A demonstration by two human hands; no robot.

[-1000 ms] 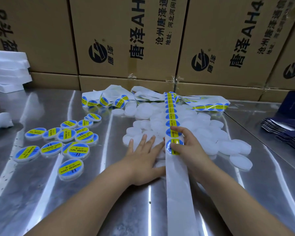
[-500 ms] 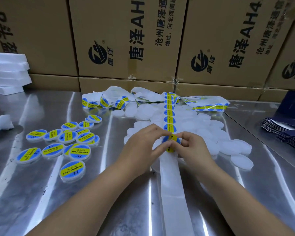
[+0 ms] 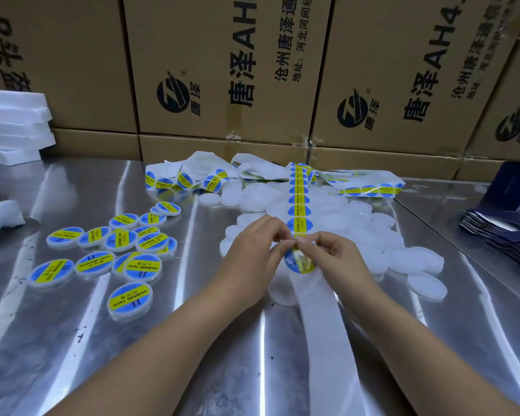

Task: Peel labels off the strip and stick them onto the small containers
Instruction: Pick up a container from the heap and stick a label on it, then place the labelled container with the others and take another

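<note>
Label (image 3: 300, 262): round, blue with a yellow band, at centre of the table, over the strip (image 3: 321, 319). Tilted, upper edge raised. Cannot tell whether its lower edge is still on the backing.

Left hand (image 3: 252, 250): thumb and forefinger curled, pinching the label's upper edge from the left.

Right hand (image 3: 333, 259): fingers curled, pinching the same edge from the right. Fingertips of both hands meet just above the label.

Strip: white backing runs from the near edge up to the hands, bare on that stretch. Beyond the hands it carries a single row of labels, one after another, back to a loose heap of strip (image 3: 192, 175) at the far side.

Blank containers (image 3: 415, 259): white discs, heaped under and to the right of the strip, some overlapping.

Labelled containers (image 3: 129, 300): scattered group well to the left of the hands, labels up, several touching.

Table (image 3: 72, 355): shiny metal sheet.

Boxes (image 3: 222, 70): printed cardboard, stacked along the far edge.

Foam (image 3: 12, 124): white slabs stacked far left.

Pouches (image 3: 505, 229): dark blue, fanned stack at the right edge.
</note>
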